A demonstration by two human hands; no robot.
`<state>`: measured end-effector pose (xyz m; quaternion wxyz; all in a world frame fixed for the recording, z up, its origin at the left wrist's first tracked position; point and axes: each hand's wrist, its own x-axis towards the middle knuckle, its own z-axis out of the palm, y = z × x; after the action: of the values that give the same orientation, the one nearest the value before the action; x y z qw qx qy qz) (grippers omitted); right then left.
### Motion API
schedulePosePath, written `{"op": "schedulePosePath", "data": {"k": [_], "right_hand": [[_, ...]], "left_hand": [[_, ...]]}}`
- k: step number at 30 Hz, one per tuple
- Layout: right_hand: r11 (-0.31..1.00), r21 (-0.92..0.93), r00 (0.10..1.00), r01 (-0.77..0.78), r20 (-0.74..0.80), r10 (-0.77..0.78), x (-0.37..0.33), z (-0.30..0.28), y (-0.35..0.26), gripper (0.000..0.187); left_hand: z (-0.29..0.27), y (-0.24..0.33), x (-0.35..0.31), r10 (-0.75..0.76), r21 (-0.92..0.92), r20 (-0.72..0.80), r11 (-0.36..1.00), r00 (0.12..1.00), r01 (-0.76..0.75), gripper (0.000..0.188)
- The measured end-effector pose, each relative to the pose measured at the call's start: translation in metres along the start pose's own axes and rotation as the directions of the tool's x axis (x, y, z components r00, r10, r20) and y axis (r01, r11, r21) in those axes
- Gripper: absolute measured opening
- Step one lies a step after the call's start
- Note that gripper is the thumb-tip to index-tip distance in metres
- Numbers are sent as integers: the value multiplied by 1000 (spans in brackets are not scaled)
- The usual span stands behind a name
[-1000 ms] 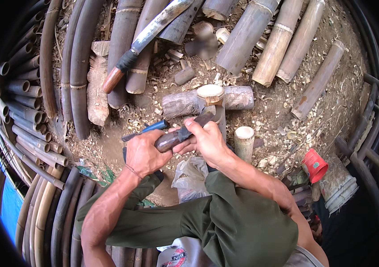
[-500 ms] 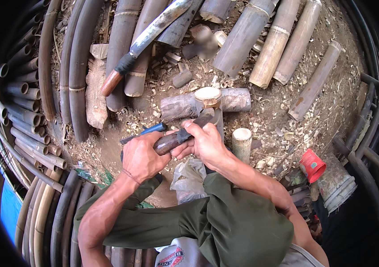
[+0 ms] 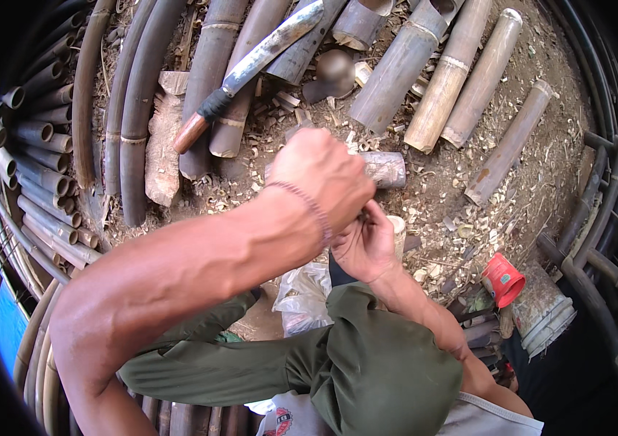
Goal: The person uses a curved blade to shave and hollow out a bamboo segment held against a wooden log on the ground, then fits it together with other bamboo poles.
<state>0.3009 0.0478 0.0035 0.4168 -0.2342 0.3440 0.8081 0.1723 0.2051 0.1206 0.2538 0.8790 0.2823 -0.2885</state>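
Observation:
My left hand (image 3: pixel 320 178), a woven bracelet at its wrist, reaches across in front of me, closed with its back uppermost. Its fingers are turned away, hiding whatever they hold. Just below and to the right, my right hand (image 3: pixel 367 243) is palm up with curled fingers, close against the left. Only a dark sliver shows between the hands. Beneath them lies a short log (image 3: pixel 385 169), partly covered by the left hand. A pale-topped upright bamboo piece (image 3: pixel 397 231) stands beside my right hand, partly hidden by it.
A large knife (image 3: pixel 269 51) with a wooden handle rests across bamboo poles (image 3: pixel 207 87) ahead. More cut bamboo (image 3: pixel 400 65) lies to the right among chips. A red cup (image 3: pixel 503 280) and a dirty bucket (image 3: pixel 541 309) are at right. A plastic bag (image 3: pixel 302 298) sits by my knee.
My left hand has swung forward and right, over the dark-handled tool both hands were holding, which is now hidden. My right hand has shifted slightly right and nearer, turning palm up.

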Motion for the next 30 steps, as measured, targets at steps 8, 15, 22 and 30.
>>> {"op": "schedulePosePath", "data": {"k": [8, 15, 22, 30], "right_hand": [[849, -473, 904, -238, -428, 15, -5, 11, 22, 31], [266, -908, 820, -322, -408, -401, -21, 5, 13, 22], [-38, -974, 815, -224, -166, -555, -19, -14, 3, 23], [862, -471, 976, -189, -185, 112, -6, -29, 22, 28]], "left_hand": [[156, -37, -54, -123, -659, 55, 741, 991, 128, 33], [223, 104, -43, -515, -945, 209, 113, 831, 308, 37], [202, 155, -11, -563, -965, 213, 9, 798, 264, 43], [130, -3, -71, -84, -313, -7, 947, 996, 78, 31]]}}
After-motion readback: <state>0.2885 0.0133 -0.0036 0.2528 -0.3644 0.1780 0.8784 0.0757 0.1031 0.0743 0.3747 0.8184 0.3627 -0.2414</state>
